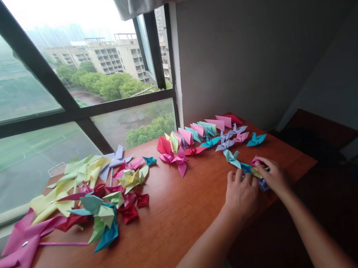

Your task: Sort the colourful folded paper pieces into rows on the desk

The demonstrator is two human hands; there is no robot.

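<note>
The wooden table (pixel 167 227) runs along the window and it's basically a paper-craft sorting bench. Big stuff sits at 9 o'clock – a pink pinwheel (pixel 19 247), with a yellow-green pile (pixel 70 179) of folded shapes just behind it. A tidy row of folded pieces (pixel 199 133) lines the far edge at 1 o'clock, probably to keep the finished ones apart. Down at 3 o'clock, near the table's edge, the left hand (pixel 240 194) and right hand (pixel 275 176) are both pressed onto a small cluster of folded paper (pixel 255 170) – fingers curled over it, pinning it flat, not lifting.
</note>
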